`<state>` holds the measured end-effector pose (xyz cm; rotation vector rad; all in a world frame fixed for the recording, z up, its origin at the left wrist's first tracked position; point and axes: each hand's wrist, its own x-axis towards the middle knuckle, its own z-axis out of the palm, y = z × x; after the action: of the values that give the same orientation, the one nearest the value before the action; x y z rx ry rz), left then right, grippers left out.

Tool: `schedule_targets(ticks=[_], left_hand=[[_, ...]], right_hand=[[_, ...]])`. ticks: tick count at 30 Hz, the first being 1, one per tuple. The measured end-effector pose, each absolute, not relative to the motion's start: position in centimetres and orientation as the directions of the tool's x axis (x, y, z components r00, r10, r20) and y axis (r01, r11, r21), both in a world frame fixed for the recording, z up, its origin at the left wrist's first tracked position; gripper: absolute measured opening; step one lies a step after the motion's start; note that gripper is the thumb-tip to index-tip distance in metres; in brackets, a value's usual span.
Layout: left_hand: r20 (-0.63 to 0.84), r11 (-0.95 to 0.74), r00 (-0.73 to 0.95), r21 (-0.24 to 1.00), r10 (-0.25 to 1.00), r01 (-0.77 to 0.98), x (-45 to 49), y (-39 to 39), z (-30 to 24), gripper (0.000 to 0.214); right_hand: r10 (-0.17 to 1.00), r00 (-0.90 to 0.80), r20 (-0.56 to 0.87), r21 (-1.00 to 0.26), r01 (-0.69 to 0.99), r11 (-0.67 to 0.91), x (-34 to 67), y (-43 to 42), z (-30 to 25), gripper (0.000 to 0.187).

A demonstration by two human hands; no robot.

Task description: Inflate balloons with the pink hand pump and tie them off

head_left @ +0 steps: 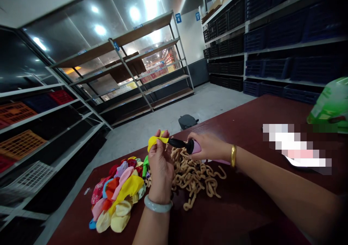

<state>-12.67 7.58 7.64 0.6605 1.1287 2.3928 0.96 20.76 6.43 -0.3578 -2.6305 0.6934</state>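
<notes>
My left hand (161,165) pinches a yellow balloon (154,141) between thumb and fingers above the table. My right hand (210,147) is closed round a pink and black hand pump (193,147). The pump's black tapered end (176,143) points left and meets the edge of the yellow balloon; whether it is inside the neck I cannot tell. Beneath my hands lies a tangled heap of tan, curly, cord-like strands (194,172). Left of my left hand is a pile of limp balloons (119,190) in yellow, pink, red, blue and cream.
The dark red table (244,129) bears a green and clear plastic bag (331,103) and a blurred-out white object (299,147) at the right. Past its far edge, a dark grey item (187,121) is on the floor. Shelving racks (149,58) with crates (274,67) line the room.
</notes>
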Motion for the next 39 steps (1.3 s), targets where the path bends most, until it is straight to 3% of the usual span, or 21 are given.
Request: schedule_targets(ticks=[5,9,15,27,39], left_hand=[[0.216,-0.567,-0.901,0.823,0.376,-0.040,-13.3,7.7,7.1,0.031],[0.174,-0.578,-0.927,0.814,0.332,-0.054,-13.3,7.6,7.0,0.028],[0.147,-0.606,-0.906,0.784,0.396,-0.138,-13.2,7.5,7.1,0.026],[0.174,-0.588,-0.780,0.757,0.601,-0.284,-12.8,7.8,6.8,0.027],[0.096,-0.505,-0.757,0.798,0.646,-0.329,-11.3,8.0,6.6,0.022]], right_hand=[[0.255,-0.937,0.240,-0.562,0.080,0.823,1.3,21.2,6.8,0.054],[0.218,-0.954,0.207,-0.628,0.042,0.777,1.4,21.6,6.9,0.051],[0.181,-0.962,0.204,-0.677,-0.005,0.736,1.5,21.9,6.6,0.049],[0.214,-0.954,0.210,-0.619,0.040,0.784,1.5,21.6,7.2,0.048],[0.205,-0.952,0.229,-0.690,-0.011,0.723,1.3,22.1,6.7,0.047]])
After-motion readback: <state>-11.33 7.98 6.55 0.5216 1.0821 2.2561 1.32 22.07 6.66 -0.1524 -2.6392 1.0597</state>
